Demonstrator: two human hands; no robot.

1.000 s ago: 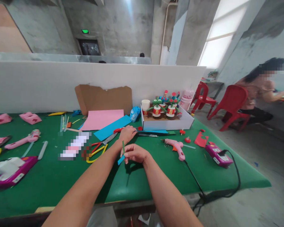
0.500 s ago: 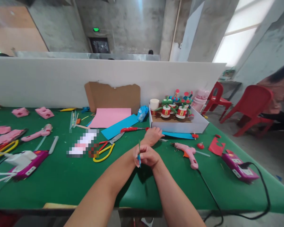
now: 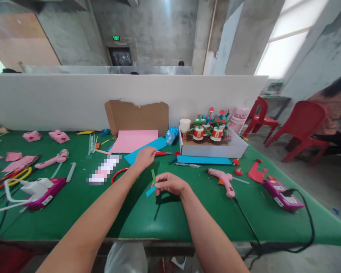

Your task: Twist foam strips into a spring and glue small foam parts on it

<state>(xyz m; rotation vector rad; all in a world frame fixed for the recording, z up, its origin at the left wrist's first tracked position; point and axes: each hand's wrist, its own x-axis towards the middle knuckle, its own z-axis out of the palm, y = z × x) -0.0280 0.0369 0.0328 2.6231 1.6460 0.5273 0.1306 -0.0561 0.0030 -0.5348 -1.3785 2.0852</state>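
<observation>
My right hand (image 3: 170,184) is closed in a pinch above the table's near middle. Between its fingertips are a green paper strip (image 3: 153,176) and a blue paper strip (image 3: 151,191), meeting at an angle. My left hand (image 3: 144,157) is farther off, fingers curled down beside a red-handled tool (image 3: 160,153); what lies under them is hidden. Left of that arm shows the red handle loop of a pair of scissors (image 3: 118,175), mostly covered by the forearm. A small dark folded-paper spring (image 3: 173,160) lies just right of the red-handled tool.
A white box (image 3: 213,151) holds paper-cup figures (image 3: 199,132) with springy arms. A pink glue gun (image 3: 221,180) with a cord and a purple power strip (image 3: 282,195) are at right. Blue sheet (image 3: 132,157), pink sheet (image 3: 136,141) and another purple power strip (image 3: 48,195) lie leftward.
My left hand has moved left from beside the white box to the red-handled tool, uncovering the folded-paper spring. My right hand has shifted slightly left, tilting the paper strips into clearer view.
</observation>
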